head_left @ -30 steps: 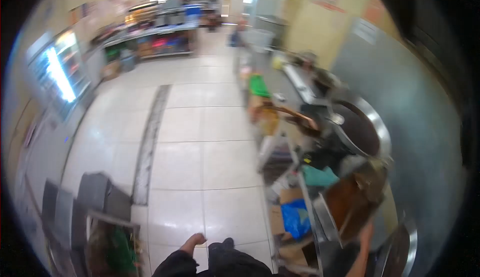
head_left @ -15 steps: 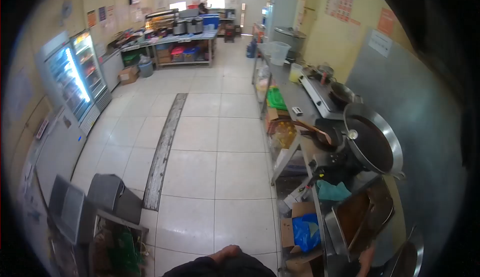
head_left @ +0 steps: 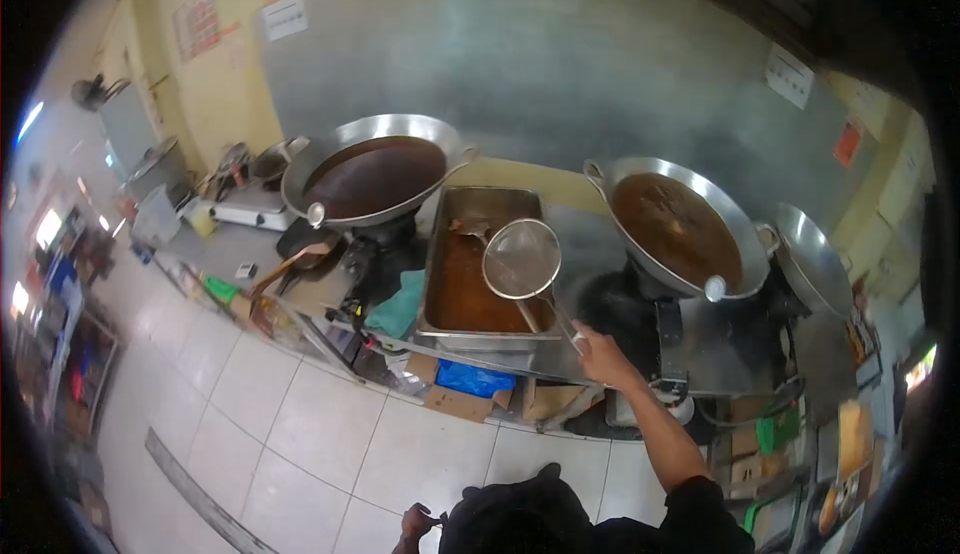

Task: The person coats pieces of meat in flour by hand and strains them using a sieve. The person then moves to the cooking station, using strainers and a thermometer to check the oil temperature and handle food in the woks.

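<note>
My right hand (head_left: 603,358) is closed round the handle of a round mesh strainer (head_left: 522,260), whose basket hangs over a rectangular metal tray (head_left: 432,297) of brown liquid. Another utensil lies in the tray under the strainer. Low in the view, my left hand (head_left: 415,527) is beside my body with its fingers curled; whether it holds a small dark thing is unclear. A large wok (head_left: 372,179) of dark liquid stands left of the tray. To the right, a second wok (head_left: 675,229) holds brown liquid with something floating in it.
A teal cloth (head_left: 397,304) lies left of the tray. Further left are a pan (head_left: 310,245) with a wooden utensil and a portable stove (head_left: 250,211). An empty-looking wok (head_left: 812,259) leans at the right. Below the counter sits a box with blue plastic (head_left: 473,379).
The view has swung right to face the counter and both woks. My right hand, earlier low at the tray's edge, now shows with the strainer over the tray. My left hand appears lower at my side.
</note>
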Tool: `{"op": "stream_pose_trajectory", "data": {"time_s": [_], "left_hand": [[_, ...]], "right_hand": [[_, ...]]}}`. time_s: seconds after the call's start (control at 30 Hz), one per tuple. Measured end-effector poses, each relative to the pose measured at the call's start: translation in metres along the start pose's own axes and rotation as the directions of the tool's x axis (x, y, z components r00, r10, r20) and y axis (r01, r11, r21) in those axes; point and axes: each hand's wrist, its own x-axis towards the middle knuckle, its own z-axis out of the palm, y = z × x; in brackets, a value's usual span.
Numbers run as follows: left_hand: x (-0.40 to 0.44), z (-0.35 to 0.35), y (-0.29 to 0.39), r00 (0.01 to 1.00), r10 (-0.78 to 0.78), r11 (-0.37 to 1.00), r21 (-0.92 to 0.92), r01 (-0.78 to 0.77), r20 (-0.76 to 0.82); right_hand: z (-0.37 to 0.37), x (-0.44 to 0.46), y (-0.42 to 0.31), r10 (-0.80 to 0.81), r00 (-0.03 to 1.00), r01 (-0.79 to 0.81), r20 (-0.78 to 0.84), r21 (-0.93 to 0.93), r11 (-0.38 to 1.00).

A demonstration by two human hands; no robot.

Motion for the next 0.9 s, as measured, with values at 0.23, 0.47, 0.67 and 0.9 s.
{"op": "stream_pose_trajectory", "data": {"time_s": [0.23,0.47,0.67,0.9], "left_hand": [[0.059,-0.005,0.001,0.949,0.315,0.899,-0.320,-0.298,0.003],[0.050,0.009,0.045,0.835,0.548,0.831,-0.138,-0.540,0.035],[0.031,0.029,0.036,0.973,0.175,0.823,-0.565,-0.062,0.148],[0.028,0.020,0.016,0.961,0.250,0.798,-0.588,-0.135,0.118]], "right_hand": [[0.000,-0.014,-0.001,0.032,0.999,-0.018,0.036,-0.335,0.942],[0.006,-0.020,0.009,0.002,0.997,0.023,0.075,-0.338,0.941],[-0.043,-0.036,-0.025,-0.004,0.999,-0.003,-0.034,-0.224,0.975],[-0.162,-0.042,-0.037,-0.070,0.863,-0.192,-0.500,-0.452,0.871]]}}
